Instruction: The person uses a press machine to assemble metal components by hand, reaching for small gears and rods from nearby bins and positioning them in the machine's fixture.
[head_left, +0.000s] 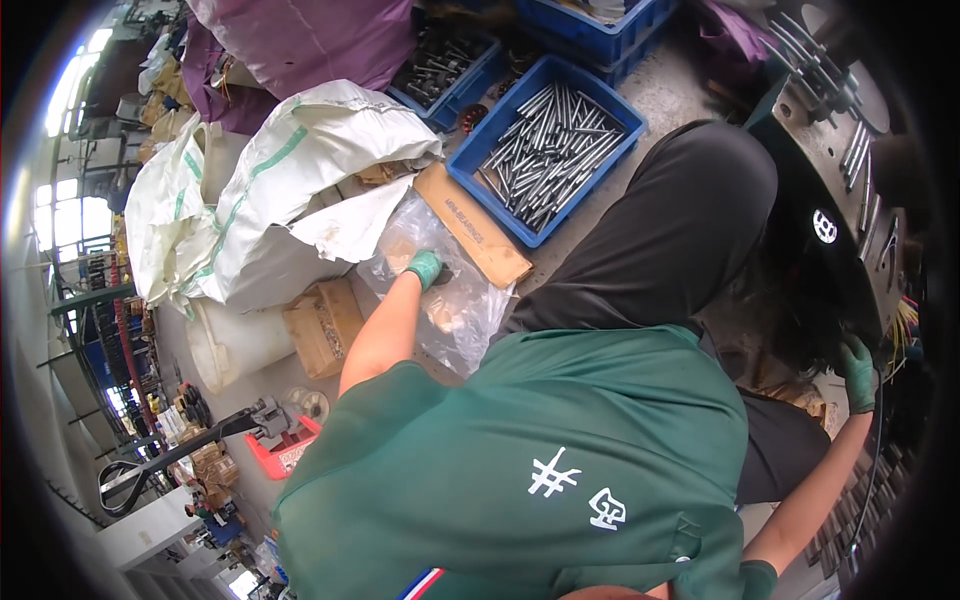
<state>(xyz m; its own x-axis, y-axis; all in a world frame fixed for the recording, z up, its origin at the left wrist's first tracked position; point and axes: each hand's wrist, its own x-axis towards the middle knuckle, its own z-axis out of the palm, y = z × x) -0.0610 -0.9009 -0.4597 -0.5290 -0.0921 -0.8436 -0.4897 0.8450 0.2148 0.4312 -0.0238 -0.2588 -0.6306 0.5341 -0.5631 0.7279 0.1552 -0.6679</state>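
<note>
Head view, and the left hand [424,268] is down at the clear bag [462,300], gloved fingertips lost in the crumpled plastic; whether that grip has closed on anything, the view can't tell. The bag lies low, just beside the long carton [475,228], with the white sack [262,190] crowding its far side. Watch that thin film: a hard tug could split it and spill whatever sits inside. Past the carton, the blue bin [497,207] is loaded with loose rods [555,145], and the knee [735,160] is near; one bump could scatter them. Out right, the right hand [857,378] is by the dark end of the surface [828,165], its grip too shadowed to call; a glove snagging on an edge looks the likeliest trouble there.
</note>
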